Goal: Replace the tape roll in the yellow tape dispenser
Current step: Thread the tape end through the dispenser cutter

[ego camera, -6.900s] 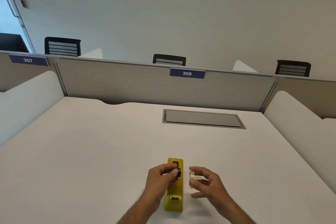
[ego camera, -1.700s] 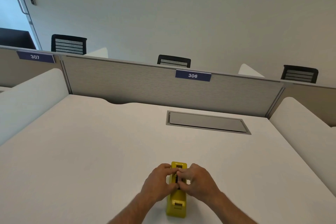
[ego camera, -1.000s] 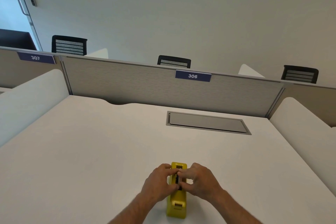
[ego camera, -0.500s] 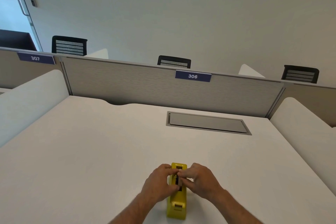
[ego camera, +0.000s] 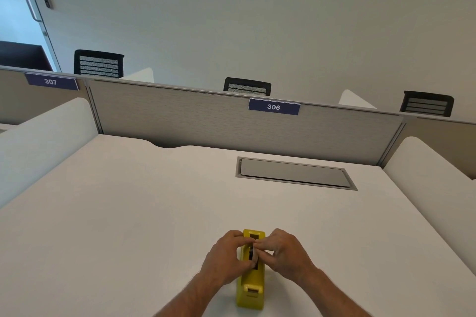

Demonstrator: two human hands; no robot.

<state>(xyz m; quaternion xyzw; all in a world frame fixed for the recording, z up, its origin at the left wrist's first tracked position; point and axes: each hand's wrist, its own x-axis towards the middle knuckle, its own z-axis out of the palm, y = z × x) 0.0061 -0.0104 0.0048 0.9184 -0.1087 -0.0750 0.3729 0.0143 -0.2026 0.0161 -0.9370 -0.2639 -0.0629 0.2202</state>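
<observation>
The yellow tape dispenser (ego camera: 251, 291) stands on the white desk (ego camera: 128, 213) near its front edge, its cutter end toward me. My left hand (ego camera: 226, 257) and my right hand (ego camera: 286, 255) meet over the dispenser's middle slot. Between their fingertips sits the tape roll (ego camera: 253, 255) on a black core, pinched from both sides just above the slot. Most of the roll is hidden by my fingers.
A grey recessed cable hatch (ego camera: 293, 174) lies in the desk beyond the dispenser. A grey partition (ego camera: 206, 121) with the label 306 closes the far edge. White side dividers (ego camera: 432, 183) flank the desk. Black chair backs show behind the partition.
Both hands stay together over the dispenser slot with the roll between them. Seconds ago the hands were apart, the left on the black core, the right on the roll.
</observation>
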